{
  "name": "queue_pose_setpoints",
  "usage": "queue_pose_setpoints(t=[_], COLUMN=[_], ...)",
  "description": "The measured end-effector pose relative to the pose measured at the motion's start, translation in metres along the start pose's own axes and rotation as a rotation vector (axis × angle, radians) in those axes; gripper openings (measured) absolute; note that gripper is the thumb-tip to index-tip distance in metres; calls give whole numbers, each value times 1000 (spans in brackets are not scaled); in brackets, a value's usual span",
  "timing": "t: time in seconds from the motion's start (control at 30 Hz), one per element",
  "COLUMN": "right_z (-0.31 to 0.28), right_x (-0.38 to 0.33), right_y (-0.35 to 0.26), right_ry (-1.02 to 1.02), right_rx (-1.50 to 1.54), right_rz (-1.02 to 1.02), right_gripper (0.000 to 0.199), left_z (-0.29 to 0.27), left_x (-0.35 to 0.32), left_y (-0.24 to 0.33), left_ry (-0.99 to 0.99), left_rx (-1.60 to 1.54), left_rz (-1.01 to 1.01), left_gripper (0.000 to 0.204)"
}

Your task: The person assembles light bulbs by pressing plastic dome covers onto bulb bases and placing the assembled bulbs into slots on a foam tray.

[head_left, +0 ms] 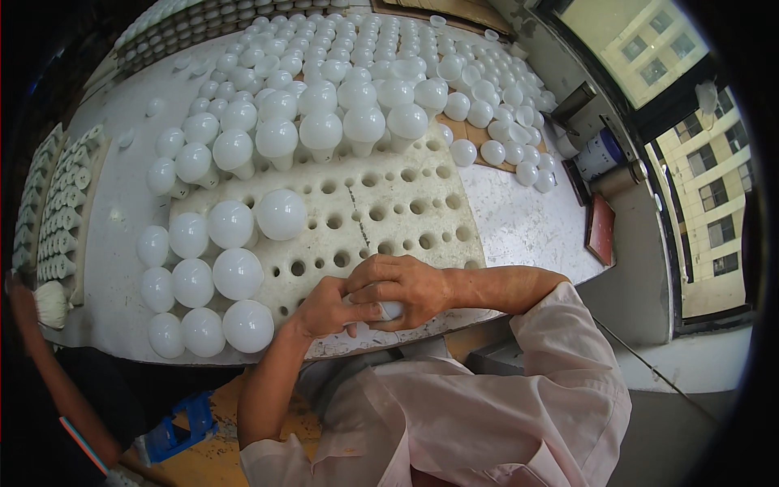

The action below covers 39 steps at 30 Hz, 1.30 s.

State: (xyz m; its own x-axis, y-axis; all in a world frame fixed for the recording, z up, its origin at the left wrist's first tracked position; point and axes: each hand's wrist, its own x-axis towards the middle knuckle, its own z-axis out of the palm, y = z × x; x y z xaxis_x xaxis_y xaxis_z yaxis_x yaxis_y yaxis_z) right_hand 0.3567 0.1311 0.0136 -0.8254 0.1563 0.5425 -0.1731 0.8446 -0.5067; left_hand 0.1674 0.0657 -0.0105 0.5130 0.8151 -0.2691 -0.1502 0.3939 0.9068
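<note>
Close to my body, at the table's near edge, both hands are closed around one light bulb; part of its white surface shows between the fingers, the rest is hidden. My left hand grips it from the left, and my right hand wraps over it from the right. Beneath and beyond them lies a pale foam tray with rows of round holes. White-domed bulbs stand in its left part, and further rows of bulbs stand upright along its far side.
Many loose white bulb covers spread over the back of the white table. Racks of white bulb bases stand at the left, where another person's arm holds a white brush-like thing. A dark red box sits by the window wall.
</note>
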Motion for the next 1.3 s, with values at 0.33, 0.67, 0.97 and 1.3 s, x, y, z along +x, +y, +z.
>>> queue_pose_setpoints(t=[0.33, 0.67, 0.97, 1.3], right_z=[7, 9, -31, 9], right_x=[-1, -15, 28, 67], right_y=[9, 16, 25, 31], right_ry=[46, 129, 263, 5], right_rx=[78, 435, 137, -131], right_rz=[113, 417, 281, 103], right_gripper=[39, 82, 74, 73], left_z=[-6, -21, 6, 25], left_x=[4, 1, -18, -58], left_y=[-5, -19, -36, -61], left_ry=[31, -66, 56, 368], left_rx=[-32, -511, -378, -64], left_rz=[-87, -27, 225, 276], left_gripper=[37, 54, 52, 38])
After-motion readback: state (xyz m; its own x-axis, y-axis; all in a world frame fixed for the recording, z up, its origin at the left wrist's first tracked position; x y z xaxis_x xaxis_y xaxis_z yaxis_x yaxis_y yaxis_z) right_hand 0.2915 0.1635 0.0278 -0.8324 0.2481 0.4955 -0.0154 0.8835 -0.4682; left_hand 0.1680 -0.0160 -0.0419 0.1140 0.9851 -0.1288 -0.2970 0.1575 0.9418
